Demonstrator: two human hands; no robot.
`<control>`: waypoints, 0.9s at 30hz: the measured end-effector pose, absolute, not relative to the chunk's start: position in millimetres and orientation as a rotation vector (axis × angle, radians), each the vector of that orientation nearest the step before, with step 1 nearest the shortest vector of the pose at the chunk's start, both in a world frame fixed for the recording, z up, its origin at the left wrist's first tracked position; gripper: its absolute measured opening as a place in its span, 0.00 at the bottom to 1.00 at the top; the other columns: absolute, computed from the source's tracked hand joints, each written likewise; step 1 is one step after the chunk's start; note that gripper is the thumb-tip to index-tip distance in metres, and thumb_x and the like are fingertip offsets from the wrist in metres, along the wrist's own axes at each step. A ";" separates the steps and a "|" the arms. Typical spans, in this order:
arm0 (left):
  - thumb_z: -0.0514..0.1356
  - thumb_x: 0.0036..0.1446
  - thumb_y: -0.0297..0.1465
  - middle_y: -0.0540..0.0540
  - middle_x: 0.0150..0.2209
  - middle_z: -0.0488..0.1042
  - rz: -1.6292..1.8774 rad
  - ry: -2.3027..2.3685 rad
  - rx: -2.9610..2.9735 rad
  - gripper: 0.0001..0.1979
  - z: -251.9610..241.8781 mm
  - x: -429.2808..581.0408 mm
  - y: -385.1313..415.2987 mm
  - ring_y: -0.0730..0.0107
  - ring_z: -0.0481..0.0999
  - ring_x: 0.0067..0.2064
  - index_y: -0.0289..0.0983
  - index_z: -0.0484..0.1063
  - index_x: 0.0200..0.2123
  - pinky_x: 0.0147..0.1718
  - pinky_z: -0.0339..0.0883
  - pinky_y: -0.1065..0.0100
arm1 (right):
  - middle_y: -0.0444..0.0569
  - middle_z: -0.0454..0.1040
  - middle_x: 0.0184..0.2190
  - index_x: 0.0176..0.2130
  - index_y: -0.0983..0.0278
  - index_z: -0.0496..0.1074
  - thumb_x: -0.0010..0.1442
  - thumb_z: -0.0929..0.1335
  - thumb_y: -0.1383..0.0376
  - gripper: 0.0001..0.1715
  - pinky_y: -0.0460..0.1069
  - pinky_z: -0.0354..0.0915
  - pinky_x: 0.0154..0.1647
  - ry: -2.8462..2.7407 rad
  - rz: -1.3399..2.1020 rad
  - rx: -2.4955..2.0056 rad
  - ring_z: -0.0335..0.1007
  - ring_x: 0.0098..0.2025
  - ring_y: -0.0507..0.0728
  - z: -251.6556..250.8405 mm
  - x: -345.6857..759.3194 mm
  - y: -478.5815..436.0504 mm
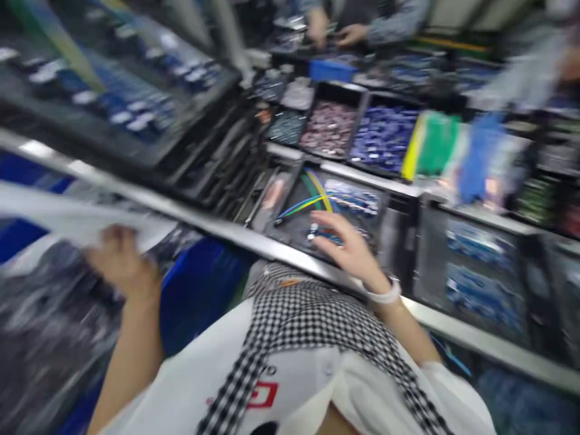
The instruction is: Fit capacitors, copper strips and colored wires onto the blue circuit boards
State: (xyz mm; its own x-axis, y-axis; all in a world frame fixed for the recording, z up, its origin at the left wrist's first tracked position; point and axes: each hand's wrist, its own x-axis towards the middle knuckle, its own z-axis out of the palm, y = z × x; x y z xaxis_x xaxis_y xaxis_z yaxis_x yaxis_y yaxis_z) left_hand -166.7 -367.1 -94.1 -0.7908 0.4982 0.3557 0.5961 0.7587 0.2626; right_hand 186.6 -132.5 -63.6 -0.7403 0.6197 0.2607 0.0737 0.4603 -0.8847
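Note:
On the left, my left hand is closed on a thin white sheet, blurred by motion, above a heap of clear plastic wrapping in a blue bin. My right hand, with a white band at its wrist, is over a black tray. Its fingers are stretched out and apart. A small blue-and-white part lies between finger and thumb; whether they touch it I cannot tell. Blue, green and yellow wires cross the tray by my fingertips. Behind them lie several blue-and-white parts.
A metal rail runs along the bench front. Stacked black trays stand left. Beyond are bins of pinkish parts and purple parts, and a green bundle. Another person's hands work across the bench. Another tray sits right.

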 end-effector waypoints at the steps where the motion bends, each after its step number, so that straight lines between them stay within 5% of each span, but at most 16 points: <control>1: 0.44 0.63 0.21 0.39 0.62 0.68 -0.385 -2.893 -0.884 0.26 -105.5 -174.4 -393.7 0.52 0.52 0.71 0.34 0.64 0.62 0.66 0.38 0.37 | 0.51 0.71 0.59 0.60 0.56 0.68 0.66 0.68 0.58 0.23 0.56 0.67 0.60 -2.113 1.274 -0.671 0.68 0.60 0.57 -72.3 188.7 -130.4; 6: 0.57 0.65 0.29 0.38 0.57 0.72 -0.161 -3.288 -0.671 0.15 -166.7 -207.5 -472.8 0.56 0.69 0.61 0.31 0.72 0.53 0.61 0.60 0.50 | 0.51 0.73 0.57 0.56 0.54 0.72 0.63 0.70 0.58 0.22 0.59 0.69 0.59 -2.099 1.354 -0.807 0.73 0.55 0.59 -100.6 188.3 -123.7; 12: 0.55 0.60 0.25 0.33 0.66 0.62 -0.124 -3.397 -0.672 0.22 -177.8 -238.0 -476.5 0.51 0.58 0.68 0.31 0.69 0.58 0.67 0.44 0.42 | 0.51 0.75 0.53 0.54 0.55 0.74 0.63 0.70 0.58 0.20 0.62 0.68 0.59 -2.116 1.313 -0.841 0.73 0.55 0.60 -101.0 194.4 -132.2; 17: 0.58 0.56 0.30 0.26 0.68 0.55 -0.184 -3.375 -0.537 0.31 -181.1 -254.0 -452.3 0.41 0.55 0.69 0.24 0.64 0.62 0.66 0.48 0.44 | 0.50 0.77 0.50 0.50 0.56 0.76 0.63 0.69 0.58 0.16 0.63 0.67 0.60 -2.164 1.201 -0.868 0.73 0.54 0.60 -96.8 194.4 -134.0; 21: 0.51 0.61 0.27 0.22 0.70 0.43 -0.306 -3.174 -0.356 0.33 -193.6 -235.4 -434.8 0.45 0.45 0.72 0.17 0.50 0.67 0.69 0.42 0.50 | 0.50 0.77 0.50 0.48 0.57 0.77 0.63 0.69 0.57 0.14 0.62 0.69 0.58 -2.151 1.173 -0.914 0.74 0.52 0.61 -93.6 193.3 -137.0; 27: 0.47 0.63 0.24 0.26 0.70 0.43 -0.481 -2.970 -0.320 0.29 -185.5 -213.6 -415.1 0.55 0.42 0.73 0.21 0.47 0.66 0.70 0.40 0.57 | 0.49 0.78 0.49 0.49 0.55 0.77 0.64 0.69 0.57 0.14 0.64 0.67 0.59 -2.205 1.123 -0.924 0.75 0.51 0.62 -75.6 191.7 -144.1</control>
State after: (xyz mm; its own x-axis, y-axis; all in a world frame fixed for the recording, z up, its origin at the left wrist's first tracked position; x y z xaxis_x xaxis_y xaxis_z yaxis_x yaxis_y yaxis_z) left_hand -213.6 -415.1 -185.5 -0.9710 0.1883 0.1473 0.2252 0.9274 0.2987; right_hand 191.7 -144.1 -75.6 -0.6475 0.7523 0.1215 0.3440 0.4308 -0.8343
